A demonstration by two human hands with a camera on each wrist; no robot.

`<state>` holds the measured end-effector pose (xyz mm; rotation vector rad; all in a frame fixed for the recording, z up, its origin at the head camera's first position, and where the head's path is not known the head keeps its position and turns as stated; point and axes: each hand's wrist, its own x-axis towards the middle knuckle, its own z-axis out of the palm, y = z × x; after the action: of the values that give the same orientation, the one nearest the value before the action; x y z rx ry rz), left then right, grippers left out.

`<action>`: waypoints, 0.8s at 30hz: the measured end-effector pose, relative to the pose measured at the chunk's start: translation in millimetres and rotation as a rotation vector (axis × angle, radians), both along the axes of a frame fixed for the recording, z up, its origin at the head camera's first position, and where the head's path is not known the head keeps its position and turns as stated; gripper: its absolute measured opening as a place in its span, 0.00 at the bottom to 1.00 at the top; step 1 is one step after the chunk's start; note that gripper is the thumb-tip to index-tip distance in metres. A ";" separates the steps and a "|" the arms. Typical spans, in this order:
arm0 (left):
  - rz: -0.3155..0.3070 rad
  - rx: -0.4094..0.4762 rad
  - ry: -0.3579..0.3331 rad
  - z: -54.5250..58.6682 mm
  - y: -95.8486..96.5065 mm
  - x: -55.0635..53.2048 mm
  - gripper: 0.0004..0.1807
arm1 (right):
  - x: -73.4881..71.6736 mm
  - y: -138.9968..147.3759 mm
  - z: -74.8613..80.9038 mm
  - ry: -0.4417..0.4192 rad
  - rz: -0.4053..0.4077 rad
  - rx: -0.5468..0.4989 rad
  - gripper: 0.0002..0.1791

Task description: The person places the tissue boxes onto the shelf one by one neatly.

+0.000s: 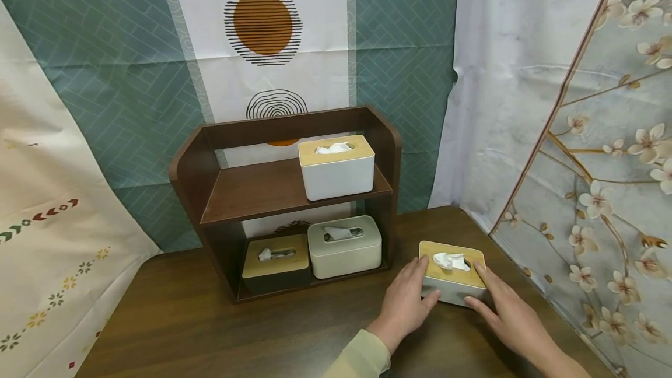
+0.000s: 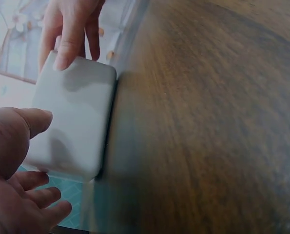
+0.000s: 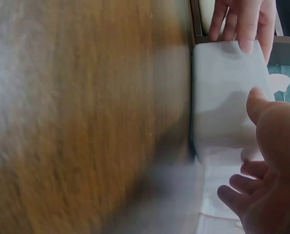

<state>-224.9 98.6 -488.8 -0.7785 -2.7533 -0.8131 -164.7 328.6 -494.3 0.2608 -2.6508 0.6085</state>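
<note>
A light grey tissue box (image 1: pixel 452 288) with a pale wooden lid and a white tissue (image 1: pixel 450 261) poking out is at the right side of the table. My left hand (image 1: pixel 405 303) holds its left end, fingers along the side and thumb at the front face. At the other end my right hand (image 1: pixel 517 321) grips it, fingertips at the lid's right edge and thumb against the front. Both wrist views show the thumbs on the plain front of the box (image 2: pixel 81 112), with the box's lower edge close to the table.
A dark brown two-tier shelf (image 1: pixel 252 191) stands left of the hands. On its upper board is a white tissue box (image 1: pixel 340 179) with a wooden lid. Below sit a dark tissue box (image 1: pixel 275 279) and a beige one (image 1: pixel 346 256). A floral curtain (image 1: pixel 604 238) borders the table's right edge.
</note>
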 end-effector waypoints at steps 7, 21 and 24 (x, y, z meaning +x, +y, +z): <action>0.025 0.020 -0.015 -1.4 2.3 -1.1 0.37 | 1.9 -6.3 -2.7 0.062 -0.012 -0.012 0.38; 0.079 0.009 0.091 -5.1 -0.6 -1.3 0.33 | 4.0 -12.2 -2.4 0.115 -0.007 -0.013 0.35; 0.079 0.008 0.102 -3.9 -2.4 0.1 0.33 | 6.1 -13.6 -0.5 0.094 -0.015 -0.022 0.34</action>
<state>-224.7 96.2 -492.7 -0.6858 -2.6705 -0.7472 -158.5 314.9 -494.8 0.2566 -2.5522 0.6057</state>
